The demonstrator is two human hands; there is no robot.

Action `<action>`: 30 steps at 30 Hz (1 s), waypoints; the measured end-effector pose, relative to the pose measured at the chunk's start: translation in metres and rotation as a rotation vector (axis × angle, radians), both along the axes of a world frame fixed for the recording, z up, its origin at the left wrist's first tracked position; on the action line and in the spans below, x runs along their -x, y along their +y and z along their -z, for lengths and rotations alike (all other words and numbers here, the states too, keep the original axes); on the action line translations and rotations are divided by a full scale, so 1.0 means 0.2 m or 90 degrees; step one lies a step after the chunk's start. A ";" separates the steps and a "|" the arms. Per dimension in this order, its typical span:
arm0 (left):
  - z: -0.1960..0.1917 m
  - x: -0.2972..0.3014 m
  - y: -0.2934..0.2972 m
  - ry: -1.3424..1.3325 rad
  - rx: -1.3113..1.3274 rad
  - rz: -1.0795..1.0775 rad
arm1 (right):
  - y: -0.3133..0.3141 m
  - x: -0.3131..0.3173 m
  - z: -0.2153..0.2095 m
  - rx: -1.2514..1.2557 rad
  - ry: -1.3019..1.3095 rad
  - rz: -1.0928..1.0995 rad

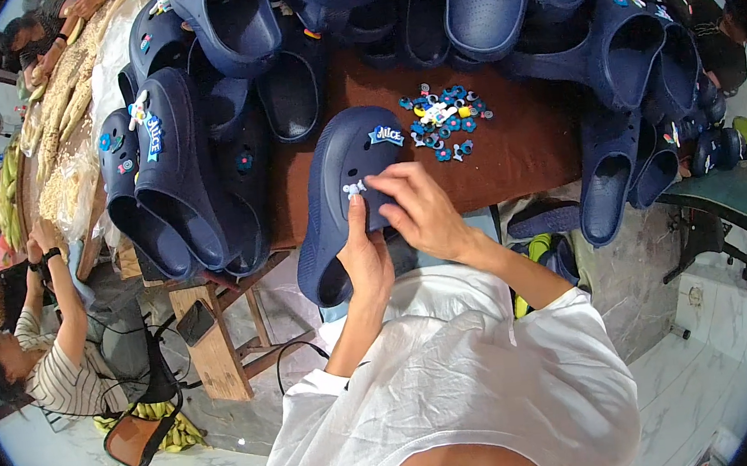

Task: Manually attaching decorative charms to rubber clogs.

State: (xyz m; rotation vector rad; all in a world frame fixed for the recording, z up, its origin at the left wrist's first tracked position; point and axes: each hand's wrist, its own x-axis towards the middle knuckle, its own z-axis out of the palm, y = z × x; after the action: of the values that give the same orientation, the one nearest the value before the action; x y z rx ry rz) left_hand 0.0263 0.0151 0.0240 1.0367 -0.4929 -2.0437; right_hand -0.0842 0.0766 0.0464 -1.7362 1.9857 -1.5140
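Observation:
A navy foam clog (322, 179) is tilted toe-up in front of me, at the table's near edge. My left hand (367, 256) grips it near its foot opening, the thumb pointing up at a small white charm (353, 189) on the clog's upper. My right hand (426, 209) reaches over the clog from the right; its bent fingertips are beside the charm and the thumb is apart from them. A blue-and-white lettered charm (386, 135) sits nearer the toe. Behind the clog lies a pile of small teal, white and yellow charms (445, 116).
Many navy clogs, including one pair at the left (170, 163) and some at the right (599, 173), surround the brown table cloth (519, 149). A phone (195, 323) lies on a wooden bench at the left. Other people (69, 365) sit at the left. A dark-green chair (725, 196) stands at the right.

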 end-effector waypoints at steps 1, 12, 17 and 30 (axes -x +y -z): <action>-0.01 0.01 0.00 -0.002 0.001 -0.003 | 0.02 0.03 0.01 -0.005 -0.014 0.042; -0.04 0.00 0.00 0.055 -0.045 -0.027 | 0.30 0.43 0.19 -0.278 0.075 0.275; -0.04 0.00 -0.01 0.064 -0.039 -0.035 | 0.28 0.46 0.20 -0.303 0.041 0.272; -0.02 -0.01 -0.02 0.109 -0.065 -0.021 | 0.27 0.53 0.20 -0.161 0.197 0.277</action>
State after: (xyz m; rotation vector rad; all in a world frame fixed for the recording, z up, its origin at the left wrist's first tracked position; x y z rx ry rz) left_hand 0.0287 0.0110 0.0276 0.9133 -0.2832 -2.1232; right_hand -0.1910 0.1307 0.0065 -1.5814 2.7152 -1.0589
